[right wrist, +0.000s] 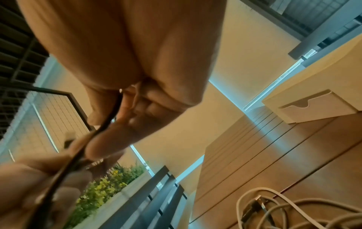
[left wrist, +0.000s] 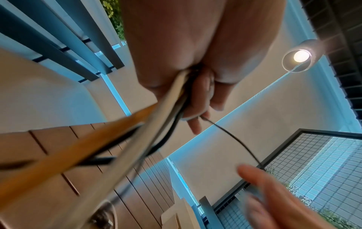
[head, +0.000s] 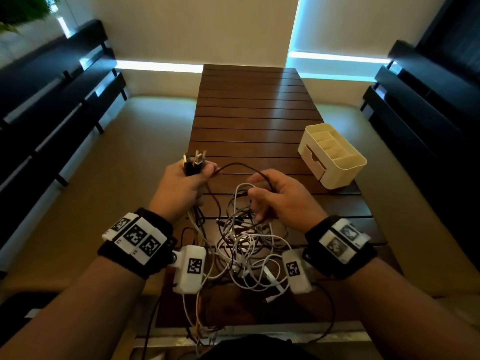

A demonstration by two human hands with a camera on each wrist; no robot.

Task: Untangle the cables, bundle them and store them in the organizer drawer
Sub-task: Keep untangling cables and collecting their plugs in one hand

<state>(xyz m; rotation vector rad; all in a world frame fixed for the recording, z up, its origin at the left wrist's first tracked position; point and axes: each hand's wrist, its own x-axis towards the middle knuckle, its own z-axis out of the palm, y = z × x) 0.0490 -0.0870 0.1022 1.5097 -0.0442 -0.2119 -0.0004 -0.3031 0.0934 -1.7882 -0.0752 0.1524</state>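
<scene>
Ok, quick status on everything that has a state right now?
Left hand: grips a bunch of cable ends, plugs sticking up.
Right hand: fingers curled round a black cable that runs from the left grip.
Cable pile: tangled on the table.
Organizer: upright.
Drawer: closed.

1. A slatted brown wooden table [head: 249, 110] runs away from the viewer toward a cream wall [head: 197, 27].
2. Strips of blue-white light [head: 155, 66] glow at the foot of that wall, left and right of the table.
3. Dark benches [head: 52, 94] flank the table on both sides.
4. A round lamp [left wrist: 299, 55] shines overhead.
5. Green plants [right wrist: 109, 186] stand beyond the benches left of the table.
</scene>
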